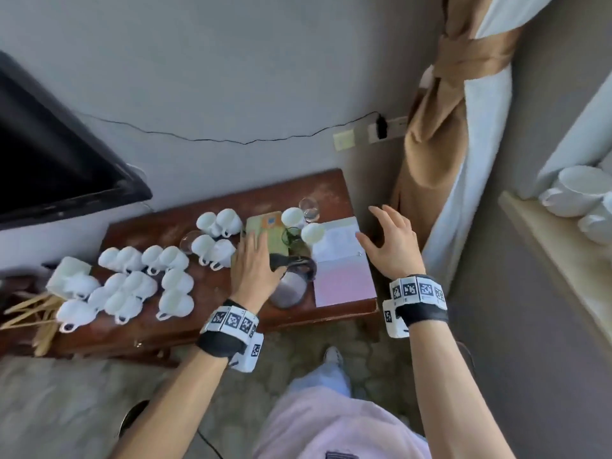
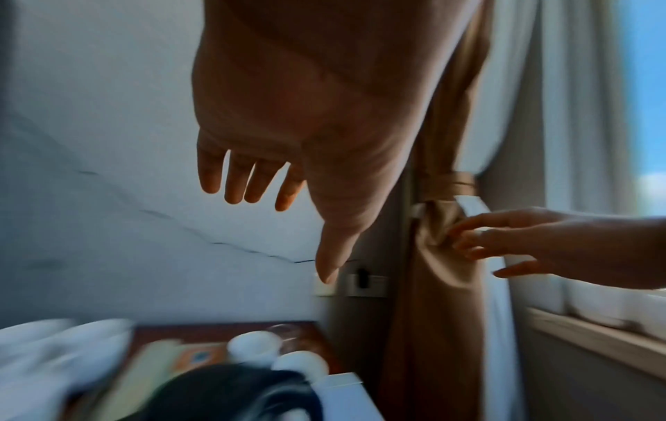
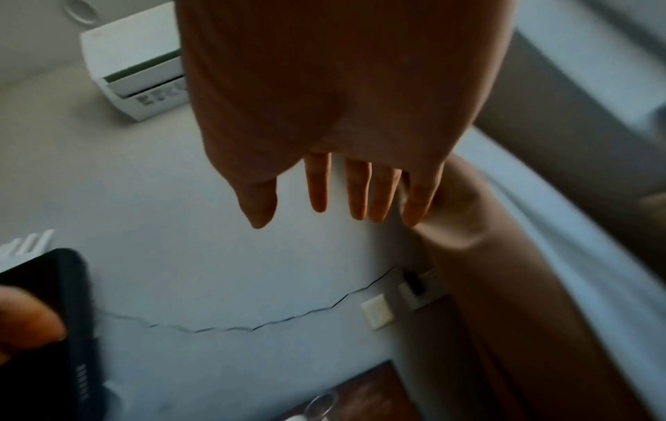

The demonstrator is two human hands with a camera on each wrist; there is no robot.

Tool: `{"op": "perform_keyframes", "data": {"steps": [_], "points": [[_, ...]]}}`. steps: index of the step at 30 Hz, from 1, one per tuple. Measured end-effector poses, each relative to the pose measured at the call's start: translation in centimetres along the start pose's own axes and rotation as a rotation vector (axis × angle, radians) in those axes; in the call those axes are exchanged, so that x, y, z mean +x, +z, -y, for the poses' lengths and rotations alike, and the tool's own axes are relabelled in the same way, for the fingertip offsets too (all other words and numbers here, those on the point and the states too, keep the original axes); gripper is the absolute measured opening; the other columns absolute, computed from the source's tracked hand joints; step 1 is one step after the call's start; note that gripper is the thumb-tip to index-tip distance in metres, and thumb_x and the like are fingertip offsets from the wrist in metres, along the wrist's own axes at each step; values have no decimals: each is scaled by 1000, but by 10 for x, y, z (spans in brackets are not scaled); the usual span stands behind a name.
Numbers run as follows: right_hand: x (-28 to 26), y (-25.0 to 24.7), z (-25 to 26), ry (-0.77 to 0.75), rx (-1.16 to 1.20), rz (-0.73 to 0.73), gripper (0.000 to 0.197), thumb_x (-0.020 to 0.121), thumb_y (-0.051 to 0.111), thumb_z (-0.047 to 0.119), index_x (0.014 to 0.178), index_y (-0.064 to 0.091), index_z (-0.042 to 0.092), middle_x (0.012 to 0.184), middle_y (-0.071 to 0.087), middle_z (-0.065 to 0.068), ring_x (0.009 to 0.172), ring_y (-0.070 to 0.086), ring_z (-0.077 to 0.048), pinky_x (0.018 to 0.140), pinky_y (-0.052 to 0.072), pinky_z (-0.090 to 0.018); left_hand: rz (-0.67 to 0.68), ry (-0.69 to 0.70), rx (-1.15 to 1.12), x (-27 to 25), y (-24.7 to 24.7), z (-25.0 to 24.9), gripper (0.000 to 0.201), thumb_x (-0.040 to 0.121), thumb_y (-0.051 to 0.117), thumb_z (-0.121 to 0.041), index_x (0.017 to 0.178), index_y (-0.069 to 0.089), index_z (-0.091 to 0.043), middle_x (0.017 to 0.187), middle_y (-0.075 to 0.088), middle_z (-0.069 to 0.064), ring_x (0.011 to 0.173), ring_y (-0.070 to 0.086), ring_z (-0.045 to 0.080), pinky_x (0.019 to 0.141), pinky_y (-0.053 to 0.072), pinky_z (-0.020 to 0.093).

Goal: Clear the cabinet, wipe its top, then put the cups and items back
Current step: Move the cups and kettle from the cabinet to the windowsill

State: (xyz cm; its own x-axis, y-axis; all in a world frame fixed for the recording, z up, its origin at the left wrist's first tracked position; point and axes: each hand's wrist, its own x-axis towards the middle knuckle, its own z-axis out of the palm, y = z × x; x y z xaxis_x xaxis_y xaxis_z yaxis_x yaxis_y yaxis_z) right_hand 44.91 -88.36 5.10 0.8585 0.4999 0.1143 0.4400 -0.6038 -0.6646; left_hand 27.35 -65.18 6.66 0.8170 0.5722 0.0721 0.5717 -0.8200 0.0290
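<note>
A dark wooden cabinet (image 1: pixel 231 323) stands against the wall, its top crowded with several white cups (image 1: pixel 145 279), most upside down. A green box (image 1: pixel 268 233), a black-lidded kettle (image 1: pixel 293 283), two glasses and a white-and-pink booklet (image 1: pixel 342 263) lie on its right half. My left hand (image 1: pixel 255 263) hovers with straight fingers over the green box and the kettle's lid, holding nothing. My right hand (image 1: pixel 390 240) floats spread above the cabinet's right edge, beside the booklet, empty. The wrist views show the left hand (image 2: pixel 266 182) and the right hand (image 3: pixel 338 196) with fingers extended.
A black television (image 1: pixel 56 150) hangs at the left. A tied tan curtain (image 1: pixel 440 127) hangs right of the cabinet. More white cups (image 1: pixel 576 193) sit on the window sill at the far right. Wooden sticks (image 1: pixel 36 313) lie at the cabinet's left end. A cable (image 1: pixel 231 139) runs along the wall.
</note>
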Motion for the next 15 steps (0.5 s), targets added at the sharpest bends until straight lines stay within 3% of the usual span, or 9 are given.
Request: {"op": "perform_keyframes", "data": {"steps": [2,5,8,11,13,15], "points": [[12,31,18,-28,3,91,64,95,61,52,150,41,27,158,39,-2,145,33,-28,116,34,-54,29,-116,4,-13,7,47,82,77,82,-49,138,43,-11,145,49,15,131,48,36,101,49,48],[27,78,38,-62,-19,223,68,92,66,52,149,41,25,154,44,-5,139,40,-32,111,40,-53,68,-247,-10,-27,25,101,92,78,82,-51,147,37,-11,150,44,15,135,45,36,107,45,47],[39,125,46,3,-26,406,74,90,70,50,151,39,24,154,43,-7,139,39,-33,111,40,-53,152,-318,-23,-27,49,140,97,79,83,-49,152,32,-10,156,38,14,143,38,33,113,39,43],[52,163,49,47,-65,533,79,86,75,48,152,39,23,153,45,-8,140,39,-33,112,40,-51,255,-340,-42,-13,74,172,94,79,83,-47,150,33,-11,152,39,12,139,41,31,110,43,41],[58,181,54,81,-61,595,74,85,77,46,147,46,21,141,56,-6,130,49,-30,105,43,-44,309,-338,-61,2,92,190,92,81,83,-44,150,32,-11,150,40,11,136,44,32,107,45,42],[64,196,58,132,-63,667,50,84,78,45,124,61,20,115,65,2,109,60,-21,91,47,-36,353,-330,-84,20,108,206,88,84,80,-40,151,32,-10,150,41,11,134,46,33,105,46,44]]}}
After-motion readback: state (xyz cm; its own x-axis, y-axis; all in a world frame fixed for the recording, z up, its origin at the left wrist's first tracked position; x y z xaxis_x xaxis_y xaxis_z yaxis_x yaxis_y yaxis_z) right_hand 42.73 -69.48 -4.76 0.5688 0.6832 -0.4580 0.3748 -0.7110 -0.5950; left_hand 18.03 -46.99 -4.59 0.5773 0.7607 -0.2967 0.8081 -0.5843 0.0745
